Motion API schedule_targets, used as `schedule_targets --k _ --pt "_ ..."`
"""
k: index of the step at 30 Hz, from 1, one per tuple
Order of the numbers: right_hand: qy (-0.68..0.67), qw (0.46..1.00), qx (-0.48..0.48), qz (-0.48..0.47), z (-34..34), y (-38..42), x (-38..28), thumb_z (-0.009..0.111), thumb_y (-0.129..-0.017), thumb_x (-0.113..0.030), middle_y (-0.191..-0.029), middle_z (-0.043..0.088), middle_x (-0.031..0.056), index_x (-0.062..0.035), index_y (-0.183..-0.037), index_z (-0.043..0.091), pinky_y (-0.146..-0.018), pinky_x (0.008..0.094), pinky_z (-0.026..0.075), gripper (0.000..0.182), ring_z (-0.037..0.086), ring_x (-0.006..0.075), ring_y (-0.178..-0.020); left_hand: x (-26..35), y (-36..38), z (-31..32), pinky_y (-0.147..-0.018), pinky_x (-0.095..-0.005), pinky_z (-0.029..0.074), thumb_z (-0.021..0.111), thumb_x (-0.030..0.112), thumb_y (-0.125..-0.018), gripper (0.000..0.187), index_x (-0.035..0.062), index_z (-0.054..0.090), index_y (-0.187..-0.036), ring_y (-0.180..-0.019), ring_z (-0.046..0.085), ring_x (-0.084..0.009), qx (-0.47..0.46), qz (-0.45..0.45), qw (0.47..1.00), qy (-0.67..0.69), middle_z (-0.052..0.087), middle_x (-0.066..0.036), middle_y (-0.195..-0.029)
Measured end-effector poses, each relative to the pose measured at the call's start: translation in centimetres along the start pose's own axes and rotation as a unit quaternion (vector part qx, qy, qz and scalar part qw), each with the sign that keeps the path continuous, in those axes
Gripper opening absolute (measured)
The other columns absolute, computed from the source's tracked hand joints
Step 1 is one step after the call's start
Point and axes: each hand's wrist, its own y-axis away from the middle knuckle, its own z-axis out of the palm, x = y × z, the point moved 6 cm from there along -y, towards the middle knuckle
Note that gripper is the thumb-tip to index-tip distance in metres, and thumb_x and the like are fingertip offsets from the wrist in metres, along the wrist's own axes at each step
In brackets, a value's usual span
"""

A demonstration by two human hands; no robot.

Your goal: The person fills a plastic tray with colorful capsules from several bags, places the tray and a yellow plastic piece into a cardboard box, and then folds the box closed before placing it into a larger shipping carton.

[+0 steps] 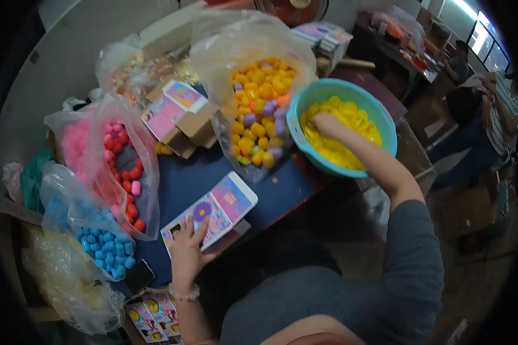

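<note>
My left hand lies with spread fingers on a printed card box at the table's front edge. A purple round piece with a yellow centre sits on the box, just past my fingertips. My right hand reaches into a teal basin full of shiny yellow pieces. Its fingers are curled down among them, and whatever they grip is hidden. Left of the basin, an open plastic bag holds orange and purple pieces.
Bags of red and pink pieces and blue pieces line the table's left side. Behind my left hand stand cardboard boxes with printed cards. A phone lies near the left corner. Another person sits at far right.
</note>
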Motion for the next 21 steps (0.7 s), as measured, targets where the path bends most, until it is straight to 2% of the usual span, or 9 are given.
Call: schedule_targets --k 5,7,9,10,12,16,17,19,21 --pt "0.02 0.984 0.132 0.115 -5.2 1.3 1.9 0.057 -0.082 -0.01 -0.086 0.069 0.0192 -0.0093 -0.102 0.068 -0.072 0.0501 0.053 0.022 0.067 0.038 -0.08 0.0 0.9 0.7 -0.094 -0.0481 0.045 0.089 0.034 -0.055 0.092 0.0249 0.053 -0.139 -0.122 0.051 -0.047 0.026 0.013 1.0 -0.001 0.051 -0.029 -0.135" --pt "-0.173 0.938 0.297 0.049 -11.0 3.4 -0.9 0.055 -0.085 -0.006 -0.083 0.068 0.0196 -0.0095 -0.111 0.062 -0.067 0.0475 0.054 0.028 0.068 0.037 -0.075 -0.3 0.9 1.3 -0.094 -0.0524 0.043 0.088 0.039 -0.057 0.091 0.0247 0.053 -0.139 -0.122 0.051 -0.0488 -0.002 0.019 1.0 -0.018 0.051 -0.03 -0.135" --pt "-0.516 0.843 0.151 -0.028 -14.8 5.6 -9.3 0.053 -0.091 -0.005 -0.072 0.062 0.009 -0.0079 -0.114 0.057 -0.052 0.0326 0.052 0.023 0.065 0.0173 -0.06 -0.2 0.4 1.4 -0.094 -0.0549 0.042 0.087 0.043 -0.06 0.09 0.0248 0.052 -0.14 -0.122 0.051 -0.0502 0.01 0.028 0.999 -0.02 0.052 -0.031 -0.134" --pt "-0.556 0.821 0.084 -0.102 -14.3 6.0 -13.9 0.052 -0.095 -0.004 -0.078 0.061 0.0034 -0.0091 -0.119 0.056 -0.055 0.0243 0.054 0.025 0.063 0.0108 -0.061 0.1 0.4 1.3 -0.095 -0.0524 0.044 0.087 0.043 -0.059 0.089 0.0245 0.053 -0.139 -0.121 0.052 -0.0489 0.007 0.024 0.999 -0.035 0.051 -0.031 -0.135" --pt "-0.584 0.786 -0.091 -0.179 -12.6 7.1 -23.1 0.054 -0.095 -0.006 -0.088 0.064 0.0051 -0.0083 -0.12 0.055 -0.064 0.0272 0.055 0.025 0.065 0.0117 -0.072 0.1 1.1 1.3 -0.096 -0.0494 0.045 0.087 0.041 -0.059 0.088 0.0243 0.054 -0.139 -0.121 0.054 -0.0475 0.009 0.019 0.999 -0.045 0.051 -0.03 -0.136" --pt "-0.438 0.832 -0.038 -0.337 -3.6 5.5 -33.0 0.061 -0.085 -0.008 -0.082 0.067 0.0162 -0.0082 -0.107 0.063 -0.072 0.0404 0.053 0.023 0.068 0.0318 -0.08 -0.4 1.0 1.4 -0.098 -0.0495 0.043 0.088 0.031 -0.058 0.087 0.0239 0.053 -0.138 -0.125 0.05 -0.046 -0.002 0.021 1.0 -0.012 0.05 -0.027 -0.136" --pt "-0.456 0.831 -0.09 -0.307 -3.3 5.0 -33.3 0.062 -0.082 -0.01 -0.087 0.068 0.0188 -0.0093 -0.106 0.065 -0.078 0.0462 0.051 0.024 0.065 0.0393 -0.087 -0.4 0.7 1.4 -0.099 -0.0488 0.044 0.088 0.029 -0.058 0.087 0.0235 0.053 -0.138 -0.126 0.049 -0.0451 -0.009 0.023 0.999 -0.024 0.05 -0.026 -0.138" --pt "-0.269 0.904 -0.073 -0.324 -4.3 4.9 -33.7 0.067 -0.083 -0.014 -0.108 0.062 0.0127 -0.015 -0.105 0.068 -0.083 0.0405 0.051 0.022 0.061 0.0315 -0.104 -1.2 0.5 1.0 -0.1 -0.0469 0.045 0.089 0.026 -0.057 0.086 0.0217 0.054 -0.136 -0.127 0.049 -0.0427 -0.02 0.02 1.0 -0.008 0.05 -0.022 -0.139" --pt "-0.268 0.885 -0.035 -0.378 -5.4 4.8 -33.7 0.072 -0.078 -0.013 -0.124 0.053 0.0096 -0.0194 -0.102 0.074 -0.086 0.0387 0.051 0.025 0.06 0.0288 -0.105 -2.0 0.1 0.5 -0.099 -0.0445 0.046 0.089 0.025 -0.055 0.082 0.0183 0.056 -0.13 -0.123 0.052 -0.0393 -0.015 0.027 0.998 0.063 0.056 -0.019 -0.132"
